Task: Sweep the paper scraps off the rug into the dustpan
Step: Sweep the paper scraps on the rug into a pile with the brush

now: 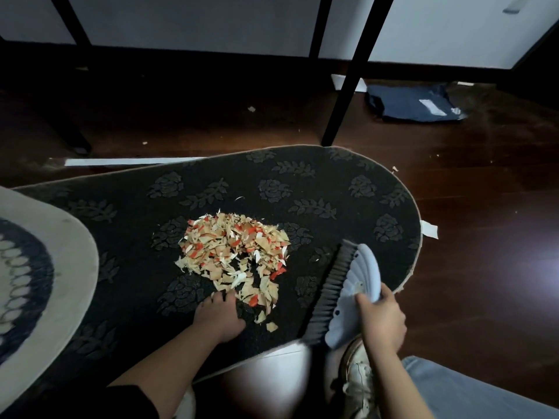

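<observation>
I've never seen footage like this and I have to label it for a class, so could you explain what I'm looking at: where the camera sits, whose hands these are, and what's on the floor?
There is no machine here: a person wears one wide-angle camera on the head, looking down at their own hands. The left hand rests on a dark flowered rug, fingers at the near edge of a pile of tan, white and red paper scraps. The right hand grips a pale blue hand brush whose dark bristles rest on the rug, right of the pile. No dustpan is clearly visible. A second, pale rug lies at the left, a dark blue packet on the wooden floor beyond, and a white shoe shows at the bottom.
</observation>
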Available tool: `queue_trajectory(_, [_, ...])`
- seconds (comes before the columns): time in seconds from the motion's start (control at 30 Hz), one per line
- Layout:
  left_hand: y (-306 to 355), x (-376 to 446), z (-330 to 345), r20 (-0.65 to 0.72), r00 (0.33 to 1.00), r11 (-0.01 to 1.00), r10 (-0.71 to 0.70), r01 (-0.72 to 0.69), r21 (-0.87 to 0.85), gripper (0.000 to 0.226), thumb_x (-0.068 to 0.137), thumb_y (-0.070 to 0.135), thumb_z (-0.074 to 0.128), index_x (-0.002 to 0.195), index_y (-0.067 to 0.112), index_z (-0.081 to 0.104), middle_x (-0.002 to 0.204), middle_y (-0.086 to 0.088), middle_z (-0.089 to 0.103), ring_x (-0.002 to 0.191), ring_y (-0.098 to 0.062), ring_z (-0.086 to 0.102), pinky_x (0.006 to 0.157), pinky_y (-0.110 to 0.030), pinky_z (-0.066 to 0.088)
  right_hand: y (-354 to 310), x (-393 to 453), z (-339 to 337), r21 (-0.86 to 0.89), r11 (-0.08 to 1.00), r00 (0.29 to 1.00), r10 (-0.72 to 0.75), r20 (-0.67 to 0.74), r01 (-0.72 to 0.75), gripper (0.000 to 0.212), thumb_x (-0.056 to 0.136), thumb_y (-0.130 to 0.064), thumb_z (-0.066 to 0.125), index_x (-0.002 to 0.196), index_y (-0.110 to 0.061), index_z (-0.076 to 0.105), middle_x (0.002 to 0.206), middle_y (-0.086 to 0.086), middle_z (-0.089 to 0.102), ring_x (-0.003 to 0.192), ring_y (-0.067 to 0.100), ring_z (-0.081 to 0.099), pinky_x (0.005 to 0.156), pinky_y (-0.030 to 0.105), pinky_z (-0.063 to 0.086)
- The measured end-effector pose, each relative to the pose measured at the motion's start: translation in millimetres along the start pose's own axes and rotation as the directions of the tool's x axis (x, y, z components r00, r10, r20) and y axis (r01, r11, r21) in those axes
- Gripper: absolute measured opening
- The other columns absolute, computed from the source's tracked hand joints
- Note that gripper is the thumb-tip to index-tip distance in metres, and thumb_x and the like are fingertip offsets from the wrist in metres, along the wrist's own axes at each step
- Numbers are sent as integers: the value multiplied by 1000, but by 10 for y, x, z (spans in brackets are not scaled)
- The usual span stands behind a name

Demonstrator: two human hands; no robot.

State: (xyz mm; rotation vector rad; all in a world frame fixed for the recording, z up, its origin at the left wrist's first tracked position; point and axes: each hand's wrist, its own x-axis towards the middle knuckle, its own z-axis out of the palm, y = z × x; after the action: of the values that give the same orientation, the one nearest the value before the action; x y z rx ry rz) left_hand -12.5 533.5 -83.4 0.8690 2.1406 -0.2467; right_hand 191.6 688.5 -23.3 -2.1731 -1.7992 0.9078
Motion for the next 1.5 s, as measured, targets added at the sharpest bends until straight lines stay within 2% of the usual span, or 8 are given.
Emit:
queue_trajectory(0.17, [-40, 12, 1, 10, 1000, 1000, -9, 9, -13, 76, 91, 45, 50, 152, 20, 11, 155, -12, 22, 141, -30, 27, 114, -39, 28, -164, -67, 249, -158, 986, 994, -44, 102, 59, 45, 85, -31, 56, 129, -27, 51, 105, 14, 66, 97, 37, 62, 77, 37, 48])
queue_trajectory(0.3, [-53, 7, 12, 14, 1000, 1000, -13, 13, -22, 77, 90, 45, 51, 152, 21, 11, 154, -12, 23, 140, -30, 29, 113, -39, 29, -302, -259, 456, -180, 970, 969, -123, 216, 163, 48, 83, -30, 55, 131, -31, 49, 103, 6, 68, 95, 31, 64, 69, 31, 45])
queue_trajectory(0.53, [-7, -10, 0, -5, 1000, 1000, -9, 9, -6, 79, 91, 46, 51, 153, 18, 11, 155, -12, 22, 141, -31, 28, 113, -39, 29, -217, -255, 57, -113, 985, 990, -124, 67, 131, 48, 83, -31, 57, 130, -33, 50, 106, 12, 67, 100, 38, 60, 78, 36, 45])
queue_trajectory(0.63, [0, -1, 14, 0, 1000, 1000, -5, 5, -10, 79, 91, 46, 50, 153, 18, 10, 155, -13, 21, 141, -31, 27, 113, -40, 29, -184, -111, -42, -162, 980, 994, -109, 30, 113, 47, 84, -30, 57, 131, -28, 50, 103, 14, 66, 95, 39, 61, 73, 36, 46])
queue_trajectory(0.8, [-25, 13, 29, 14, 1000, 1000, -8, 9, -9, 80, 91, 46, 51, 153, 19, 9, 157, -14, 18, 142, -31, 26, 115, -40, 27, -243, -108, 181, -373, 909, 980, -151, 126, 188, 50, 87, -33, 53, 135, -22, 42, 102, 13, 66, 93, 35, 64, 75, 37, 51])
queue_trajectory(0.97, [-36, 22, 32, 24, 1000, 1000, -21, 21, -13, 81, 90, 46, 51, 153, 20, 8, 158, -13, 16, 143, -32, 24, 116, -39, 26, -384, -355, 460, -381, 863, 934, -242, 263, 331, 49, 89, -32, 49, 137, -24, 39, 104, 8, 67, 95, 32, 65, 70, 32, 48])
queue_trajectory(1.27, [-18, 16, 28, 15, 1000, 1000, -4, 4, -17, 81, 90, 46, 50, 153, 19, 8, 157, -13, 17, 143, -31, 24, 115, -40, 26, -219, -165, 53, -340, 921, 982, -179, 62, 189, 54, 88, -31, 51, 140, -25, 39, 108, 15, 66, 98, 37, 62, 78, 37, 48])
queue_trajectory(1.5, [-44, 29, 28, 30, 999, 1000, -12, 13, -17, 80, 91, 46, 51, 153, 21, 8, 158, -14, 15, 143, -33, 23, 116, -41, 25, -333, -210, 347, -436, 846, 946, -222, 238, 308, 41, 88, -31, 51, 126, -20, 44, 103, 11, 67, 95, 33, 64, 74, 34, 49])
